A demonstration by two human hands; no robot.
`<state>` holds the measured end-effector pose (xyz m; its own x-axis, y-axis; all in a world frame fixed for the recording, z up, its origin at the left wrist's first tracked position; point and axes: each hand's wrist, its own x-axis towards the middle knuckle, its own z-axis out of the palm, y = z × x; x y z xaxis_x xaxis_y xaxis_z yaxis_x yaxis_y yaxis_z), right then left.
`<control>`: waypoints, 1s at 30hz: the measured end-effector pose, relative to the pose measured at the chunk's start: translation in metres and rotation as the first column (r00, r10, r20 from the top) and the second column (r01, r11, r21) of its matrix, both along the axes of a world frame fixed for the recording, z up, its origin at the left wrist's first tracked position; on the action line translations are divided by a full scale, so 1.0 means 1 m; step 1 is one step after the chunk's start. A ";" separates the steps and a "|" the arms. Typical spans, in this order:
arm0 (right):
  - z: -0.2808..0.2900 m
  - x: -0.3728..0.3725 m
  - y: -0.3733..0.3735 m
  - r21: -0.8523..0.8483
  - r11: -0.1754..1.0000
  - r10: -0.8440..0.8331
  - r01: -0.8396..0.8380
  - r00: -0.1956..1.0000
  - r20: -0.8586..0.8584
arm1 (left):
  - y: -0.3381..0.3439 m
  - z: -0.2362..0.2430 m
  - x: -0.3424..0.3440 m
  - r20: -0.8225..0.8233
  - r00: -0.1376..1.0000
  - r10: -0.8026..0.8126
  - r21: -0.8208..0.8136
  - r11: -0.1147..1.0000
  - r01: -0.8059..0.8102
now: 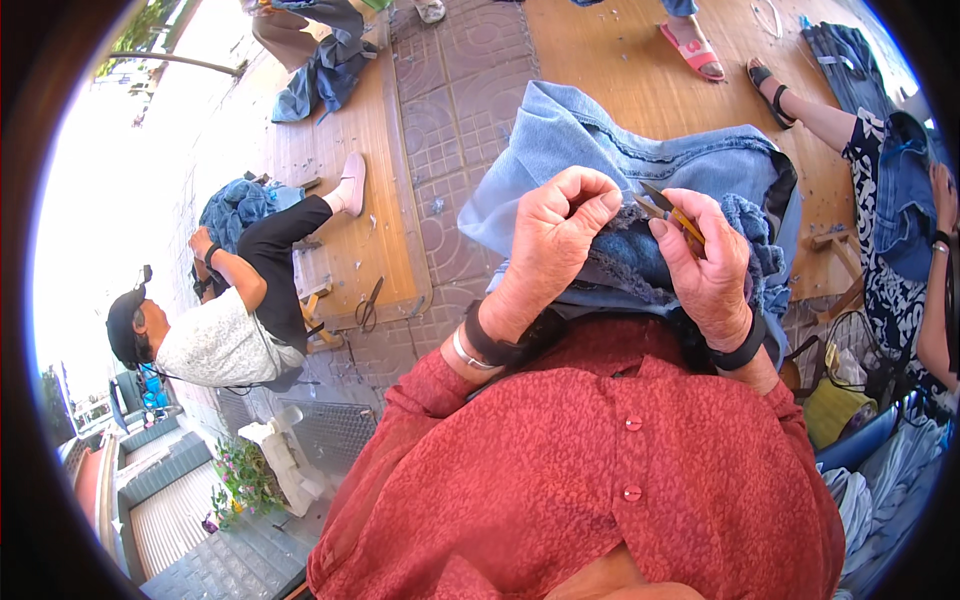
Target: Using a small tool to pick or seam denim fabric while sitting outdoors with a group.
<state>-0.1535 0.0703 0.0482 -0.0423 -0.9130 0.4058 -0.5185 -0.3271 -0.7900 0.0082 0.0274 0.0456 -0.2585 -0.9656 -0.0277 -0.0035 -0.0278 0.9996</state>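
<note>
Light-blue jeans [565, 125] with frayed edges lie bunched over my lap. In my right hand [712, 268] is a pair of small thread snips [657, 203] with yellow handles, the dark pointed blades aimed at my other hand. My left hand [560, 228] is raised over the denim, thumb and fingertips pinched together close to the blade tips. What sits in that pinch is too small to make out. A darker, ragged denim part [635, 255] bunches between both hands.
Dark-handled scissors [369, 305] lie on the wooden board [385, 240] at left, near a seated person [225, 330] handling denim. Another person's patterned clothing [890, 240] and jeans [905, 190] are close on my right. Scraps dot the far board [600, 60]. A potted plant [245, 480] stands lower left.
</note>
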 end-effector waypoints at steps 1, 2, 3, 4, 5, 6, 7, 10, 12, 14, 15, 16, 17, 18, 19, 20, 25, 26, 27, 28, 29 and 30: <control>0.001 -0.001 0.001 0.002 1.000 0.000 0.000 1.000 0.000 | 0.000 -0.001 0.001 -0.068 0.998 -0.003 0.043 0.999 0.006; 0.003 -0.002 0.002 0.007 1.000 -0.018 0.017 1.000 0.026 | 0.000 -0.002 0.002 -0.136 0.991 -0.003 0.084 0.996 0.015; 0.004 -0.003 0.002 0.014 0.999 -0.034 0.034 0.998 0.051 | 0.000 -0.002 0.002 -0.135 0.991 -0.002 0.087 0.996 0.014; 0.004 -0.004 0.003 0.017 0.999 -0.033 0.033 0.998 0.051 | 0.000 -0.001 0.002 -0.153 0.988 0.003 0.095 0.995 0.012; 0.004 -0.005 0.004 0.011 1.000 -0.028 0.027 0.998 0.064 | 0.000 0.000 0.003 -0.171 0.985 0.008 0.103 0.995 0.010; 0.005 -0.007 0.004 0.006 1.000 -0.023 0.022 0.997 0.077 | 0.000 0.000 0.003 -0.171 0.985 0.008 0.105 0.994 0.010; 0.008 -0.008 0.007 0.064 0.998 -0.012 0.008 0.998 0.061 | 0.000 0.001 0.003 -0.187 0.982 -0.002 0.105 0.994 0.022; 0.011 -0.009 0.008 0.070 0.997 0.036 -0.036 0.999 0.001 | 0.001 0.001 0.005 -0.225 0.974 -0.023 0.122 0.991 0.052; 0.010 -0.008 0.007 0.040 0.998 0.049 -0.047 0.998 -0.045 | 0.002 0.000 0.005 -0.246 0.969 -0.033 0.139 0.988 0.069; 0.011 -0.008 0.007 0.009 0.998 0.061 -0.061 0.994 -0.091 | 0.003 -0.001 0.005 -0.218 0.975 -0.037 0.104 0.993 0.060; 0.011 -0.008 0.006 0.025 0.997 0.073 -0.071 0.987 -0.143 | 0.003 -0.002 0.004 -0.218 0.975 -0.036 0.106 0.993 0.060; 0.011 -0.008 0.006 0.041 0.996 0.086 -0.080 0.977 -0.195 | 0.003 -0.003 0.003 -0.203 0.979 -0.028 0.077 0.996 0.044; 0.011 -0.007 0.006 0.043 0.996 0.087 -0.080 0.977 -0.194 | 0.003 -0.004 0.002 -0.188 0.982 -0.019 0.048 0.998 0.028; 0.010 -0.007 0.006 0.032 0.996 0.089 -0.084 0.970 -0.225 | 0.003 -0.005 0.002 -0.187 0.982 -0.020 0.047 0.998 0.029; 0.009 -0.007 0.006 0.022 0.996 0.092 -0.089 0.962 -0.256 | 0.004 -0.005 0.001 -0.186 0.982 -0.026 0.037 0.999 0.034; 0.008 -0.007 0.007 0.021 0.996 0.091 -0.088 0.963 -0.256 | 0.004 -0.006 0.001 -0.184 0.982 -0.032 0.028 0.999 0.038; 0.009 -0.006 0.006 0.001 0.997 0.079 -0.083 0.950 -0.303 | 0.005 -0.009 0.001 -0.184 0.982 -0.038 0.014 0.999 0.041; 0.010 -0.006 0.006 0.001 0.997 0.079 -0.082 0.950 -0.303 | 0.005 -0.009 0.002 -0.182 0.983 -0.041 0.012 0.999 0.044; 0.010 -0.006 0.006 -0.009 0.997 0.075 -0.083 0.941 -0.331 | 0.005 -0.010 0.001 -0.181 0.983 -0.042 0.012 0.999 0.045; 0.010 -0.006 0.006 -0.019 0.996 0.071 -0.084 0.931 -0.358 | 0.005 -0.010 0.002 -0.185 0.982 -0.045 0.015 0.999 0.048; 0.010 -0.007 0.006 -0.019 0.996 0.071 -0.083 0.931 -0.358 | 0.005 -0.010 0.002 -0.188 0.981 -0.047 0.018 0.999 0.051; 0.010 -0.007 0.006 -0.033 0.995 0.073 -0.091 0.932 -0.356 | 0.005 -0.010 0.001 -0.187 0.981 -0.048 0.018 0.998 0.052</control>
